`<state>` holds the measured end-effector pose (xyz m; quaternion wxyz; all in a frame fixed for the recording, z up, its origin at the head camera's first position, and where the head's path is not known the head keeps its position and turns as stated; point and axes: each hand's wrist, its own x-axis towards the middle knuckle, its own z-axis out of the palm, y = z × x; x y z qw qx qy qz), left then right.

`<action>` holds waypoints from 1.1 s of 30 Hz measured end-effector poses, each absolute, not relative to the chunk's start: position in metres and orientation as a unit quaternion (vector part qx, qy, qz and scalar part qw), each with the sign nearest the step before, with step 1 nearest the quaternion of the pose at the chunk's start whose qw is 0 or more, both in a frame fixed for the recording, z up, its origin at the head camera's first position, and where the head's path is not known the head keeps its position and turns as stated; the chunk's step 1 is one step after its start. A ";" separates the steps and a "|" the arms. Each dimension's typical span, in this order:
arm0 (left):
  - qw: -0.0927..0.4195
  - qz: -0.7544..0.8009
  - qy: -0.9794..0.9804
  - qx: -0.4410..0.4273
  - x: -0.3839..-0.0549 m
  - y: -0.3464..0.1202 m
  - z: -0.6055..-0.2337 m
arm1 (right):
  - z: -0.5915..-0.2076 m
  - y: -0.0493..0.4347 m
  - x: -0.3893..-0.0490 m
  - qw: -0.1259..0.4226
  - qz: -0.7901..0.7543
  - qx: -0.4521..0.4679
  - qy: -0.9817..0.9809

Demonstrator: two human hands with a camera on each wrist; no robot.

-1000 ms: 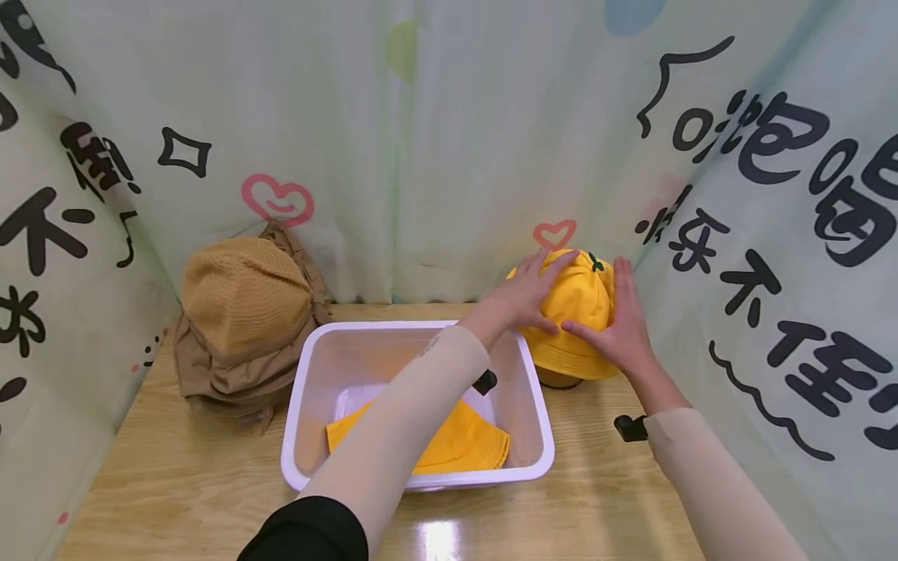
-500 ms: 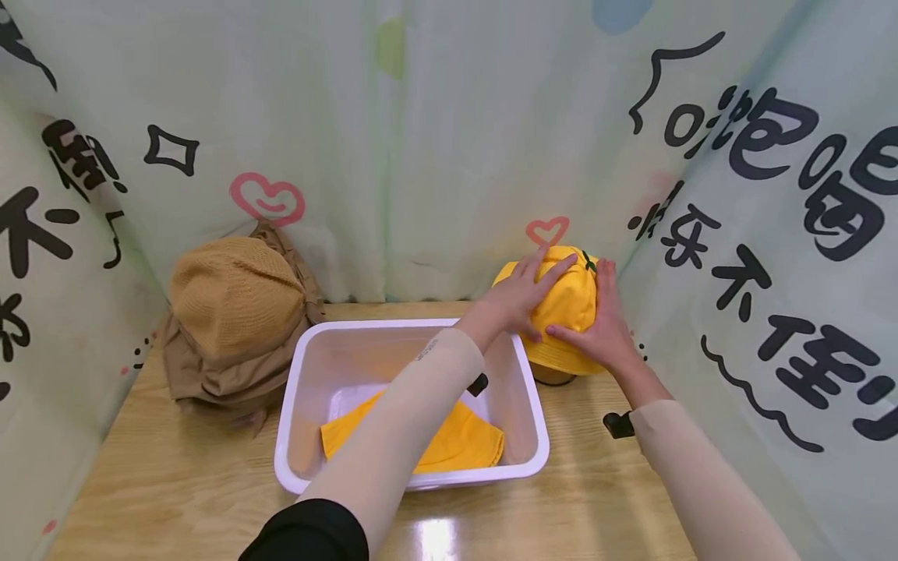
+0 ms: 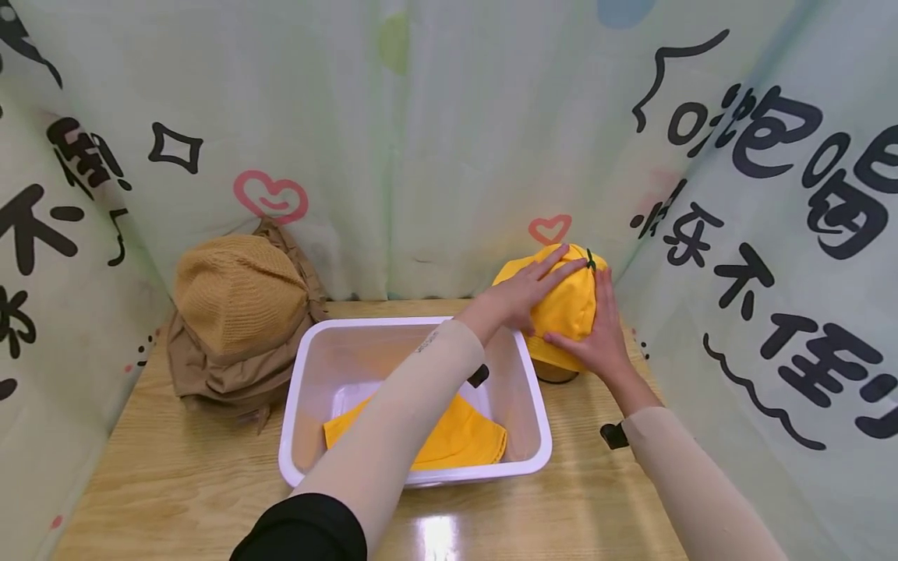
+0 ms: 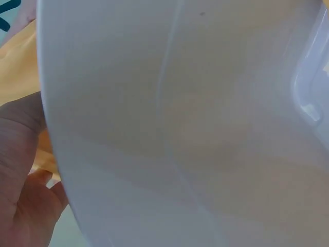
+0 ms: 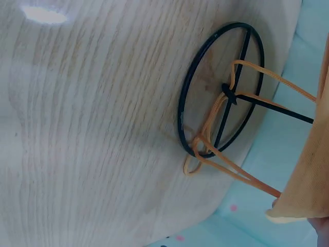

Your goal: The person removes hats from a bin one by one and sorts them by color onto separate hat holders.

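A yellow bucket hat (image 3: 570,310) with a small green stem on its crown sits at the back right on a stand. My left hand (image 3: 521,298) lies against its left side, straight fingers spread over the crown. My right hand (image 3: 600,336) presses the right side, fingers upright and thumb across the front. In the right wrist view, the stand's black wire ring (image 5: 181,110) stands on the table, with orange cords (image 5: 277,78) hanging over it from the hat. The left wrist view shows part of my left hand (image 4: 23,170) behind a white tub wall.
A white tub (image 3: 300,389) stands in the middle beneath my left forearm, with a flat yellow cloth piece (image 3: 463,440) inside. At the left, a tan knitted hat (image 3: 238,292) rests on brown gathered fabric (image 3: 224,382). Printed curtains (image 3: 351,195) enclose the wooden table (image 3: 161,475).
My right hand has moved left, closer in against the yellow hat. The left fingers have slid a little rightward over the crown. The head view has shifted slightly.
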<state>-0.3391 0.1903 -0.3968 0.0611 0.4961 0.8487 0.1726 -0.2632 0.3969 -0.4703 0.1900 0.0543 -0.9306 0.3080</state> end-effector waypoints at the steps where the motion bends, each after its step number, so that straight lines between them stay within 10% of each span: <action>1: 0.066 0.173 0.848 0.496 -0.339 0.190 -0.396 | -0.470 0.397 -0.262 0.185 0.307 0.052 -0.932; 11: 0.110 0.227 0.855 0.454 -0.332 0.154 -0.375 | -0.447 0.390 -0.249 0.117 0.316 0.039 -0.941; 33: 0.003 0.268 0.816 0.512 -0.257 0.015 -0.307 | -0.391 0.320 -0.222 0.197 0.333 0.202 -0.900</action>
